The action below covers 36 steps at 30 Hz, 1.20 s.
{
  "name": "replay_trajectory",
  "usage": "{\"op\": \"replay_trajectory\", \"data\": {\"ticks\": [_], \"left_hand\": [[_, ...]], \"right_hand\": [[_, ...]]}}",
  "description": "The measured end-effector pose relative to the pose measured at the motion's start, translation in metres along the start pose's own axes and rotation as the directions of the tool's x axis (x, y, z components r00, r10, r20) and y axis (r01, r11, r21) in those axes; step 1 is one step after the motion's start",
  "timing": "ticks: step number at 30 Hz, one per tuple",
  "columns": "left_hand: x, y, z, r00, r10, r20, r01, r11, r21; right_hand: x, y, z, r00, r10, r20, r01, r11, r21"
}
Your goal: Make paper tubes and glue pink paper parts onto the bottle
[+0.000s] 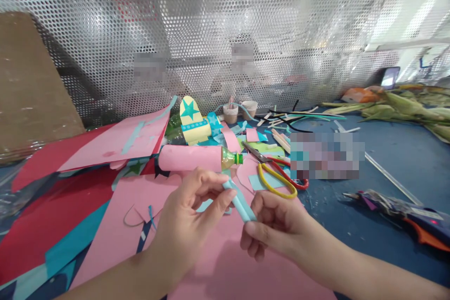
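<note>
A narrow strip of light blue paper, folded or rolled lengthwise, is held slantwise between my two hands. My left hand pinches its upper end between thumb and fingertips. At the lower end, my right hand grips it with the thumb pressed against curled fingers. Just beyond my hands a green bottle wrapped in pink paper lies on its side, its green cap to the right. Scissors with one yellow and one red handle lie partly open near it. Below my hands spreads pink paper.
Red paper and more pink sheets lie at left, near a cardboard panel. A yellow paper piece with a teal star stands behind the bottle. A glue gun lies at right. Perforated metal closes off the back.
</note>
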<state>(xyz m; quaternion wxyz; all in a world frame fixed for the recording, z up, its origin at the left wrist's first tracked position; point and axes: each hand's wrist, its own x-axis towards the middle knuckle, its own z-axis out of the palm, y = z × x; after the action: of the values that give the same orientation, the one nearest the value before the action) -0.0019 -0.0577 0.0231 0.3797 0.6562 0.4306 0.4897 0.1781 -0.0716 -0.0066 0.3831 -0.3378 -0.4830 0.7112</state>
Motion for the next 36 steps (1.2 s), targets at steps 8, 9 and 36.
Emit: {"op": "replay_trajectory", "data": {"ticks": [8, 9, 36], "left_hand": [[0.0012, -0.0002, 0.0019, 0.999, 0.017, 0.032, -0.017, 1.0, -0.003], [0.0014, -0.0006, 0.0021, 0.999, -0.001, 0.052, 0.002, 1.0, -0.018], [0.0077, -0.0013, 0.0103, 0.892, -0.386, 0.235, 0.441, 0.858, -0.264]], "right_hand": [[0.0001, 0.0003, 0.0009, 0.998, 0.055, 0.044, -0.058, 0.995, 0.077], [0.0005, -0.0005, 0.0009, 0.997, 0.06, 0.043, -0.064, 0.995, 0.082], [-0.0027, 0.0013, 0.0006, 1.0, 0.0, -0.014, -0.005, 0.933, -0.359]]}}
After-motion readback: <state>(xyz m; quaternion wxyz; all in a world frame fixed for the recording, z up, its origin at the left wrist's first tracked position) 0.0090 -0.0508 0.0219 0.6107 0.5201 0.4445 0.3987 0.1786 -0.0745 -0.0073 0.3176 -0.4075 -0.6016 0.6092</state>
